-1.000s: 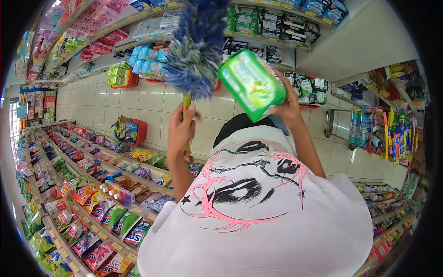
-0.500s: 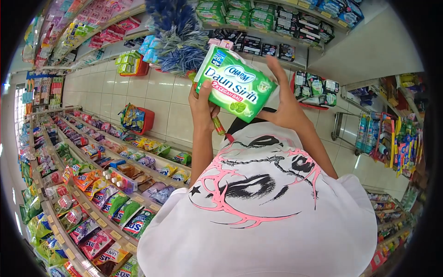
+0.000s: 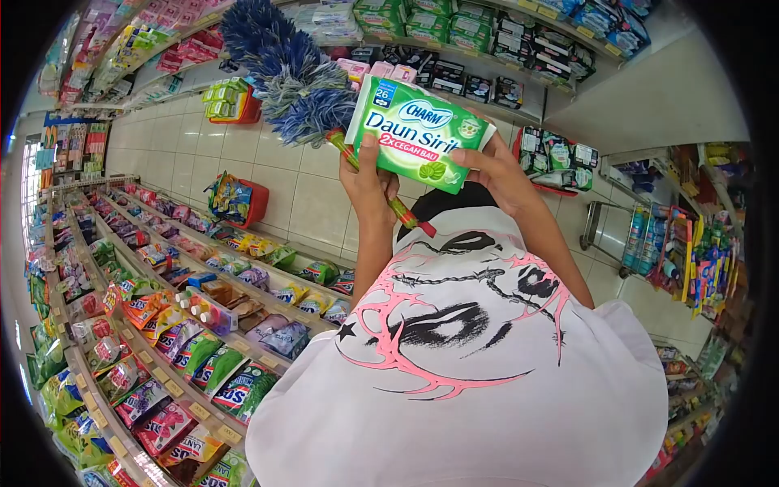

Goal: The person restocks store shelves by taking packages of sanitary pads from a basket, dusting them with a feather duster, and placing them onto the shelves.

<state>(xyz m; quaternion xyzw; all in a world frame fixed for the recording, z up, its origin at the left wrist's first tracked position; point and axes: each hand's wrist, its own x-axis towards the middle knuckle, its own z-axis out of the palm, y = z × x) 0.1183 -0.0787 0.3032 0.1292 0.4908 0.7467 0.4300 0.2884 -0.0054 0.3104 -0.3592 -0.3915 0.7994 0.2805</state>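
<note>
Green pack (image 3: 410,146) sits between your hands: your right hand (image 3: 505,174) grips one end, your left hand (image 3: 367,193) thumbs the other while clasping the duster (image 3: 284,77). Risk: shared left grasp could loosen, dropping the duster or tipping the pack

**Green pack (image 3: 418,136) now label-up, in both hands**

The pack's front label (image 3: 412,134) has turned to face the camera. The left hand (image 3: 371,185), earlier only on the blue duster (image 3: 288,77), now also pinches the pack's eight o'clock corner. The right hand (image 3: 505,174), open moments ago, grips its three o'clock end. The duster, nearly upright before, leans toward eleven o'clock.
</note>
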